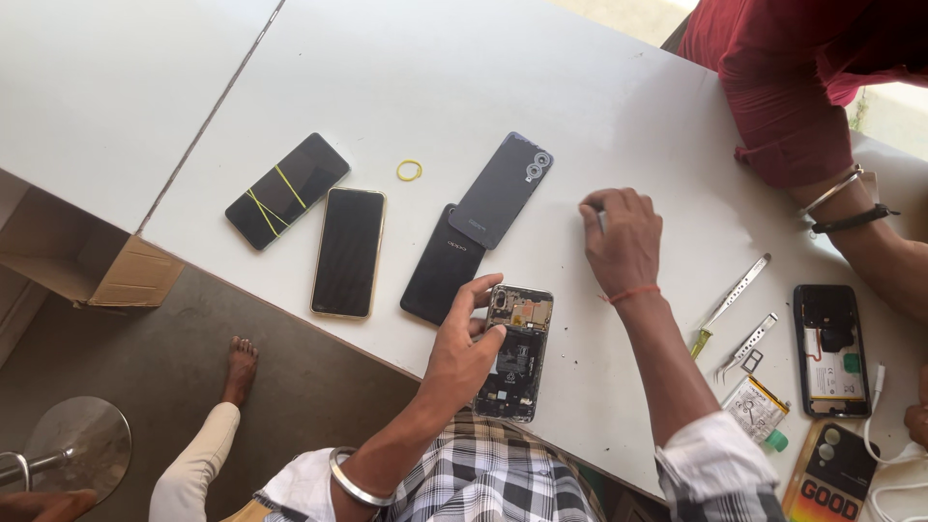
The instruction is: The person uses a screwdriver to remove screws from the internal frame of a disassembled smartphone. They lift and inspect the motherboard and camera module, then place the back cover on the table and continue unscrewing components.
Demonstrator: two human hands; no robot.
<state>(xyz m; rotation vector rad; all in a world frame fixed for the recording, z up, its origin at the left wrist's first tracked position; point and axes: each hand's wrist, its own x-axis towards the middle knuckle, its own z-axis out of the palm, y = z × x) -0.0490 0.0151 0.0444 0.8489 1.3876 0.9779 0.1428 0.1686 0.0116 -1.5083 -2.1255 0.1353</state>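
**Back cover off, board bare, small work in hand**

My left hand [464, 353] pins the opened black smartphone with bare circuit board [515, 353] at the near edge of the white desk [406, 68], thumb and fingers spread across its upper left corner. My right hand [621, 237] rests just beyond it, fingers pressed together on a thin silvery tool [600, 219] I cannot make out. I judge the opening done: a dark grey back cover with two camera rings [501, 190] lies farther left. Metal tweezers [732, 295] wait to the right.
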